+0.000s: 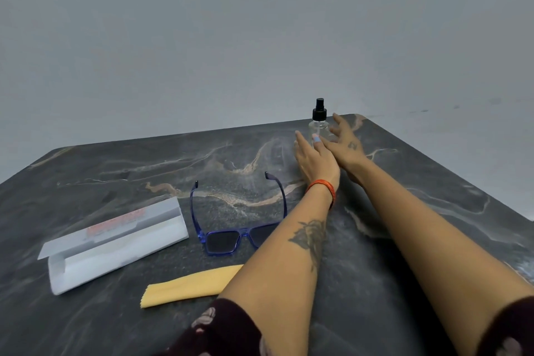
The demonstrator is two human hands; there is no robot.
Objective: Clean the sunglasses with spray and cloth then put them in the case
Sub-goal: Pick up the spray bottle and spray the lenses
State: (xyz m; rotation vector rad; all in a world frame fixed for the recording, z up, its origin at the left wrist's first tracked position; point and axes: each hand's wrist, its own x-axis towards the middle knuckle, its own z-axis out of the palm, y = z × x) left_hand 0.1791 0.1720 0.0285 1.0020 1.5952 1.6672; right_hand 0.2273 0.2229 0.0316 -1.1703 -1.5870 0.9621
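Both hands are reaching out flat, fingers straight, gripping nothing. Left hand (313, 162) and right hand (345, 140) are flanking the spray bottle (318, 121), standing upright at 1 o'clock on the bench (419, 211). Sunglasses (235, 220) are lying arms unfolded at centre, case (115, 243) sitting open at 9 o'clock, cloth (187, 286) lying at 6.

We see soft, even, rather dim light with a cool grey cast. We find only faint shadows under the arms and beside the case (115, 243) on the table (404, 240). A pale sheen lies across the tabletop near the sunglasses (231, 237). Wide-angle distortion bends the table edges. Detail is soft overall; the bottle (319, 121) and hands look slightly blurred.
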